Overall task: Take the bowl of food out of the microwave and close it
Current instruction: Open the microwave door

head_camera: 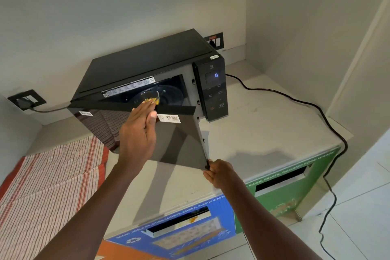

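The black microwave [152, 57] stands on a pale counter with its door [181, 143] swung open toward me. Inside the cavity sits a clear glass bowl [150, 95] holding yellow food. My left hand [137, 133] reaches over the door's top edge. Its fingertips touch the near side of the bowl, while the thumb stays apart and lower, in front of the door. My right hand [217, 172] pinches the door's lower free corner. The turntable under the bowl is mostly dark.
A red-striped cloth [46, 186] lies on the counter [263, 124] to the left. A black power cable [329, 124] runs across the counter's right side and down to the floor. Blue [190, 228] and green [285, 186] waste bins sit below the front edge. Walls close in behind and on the right.
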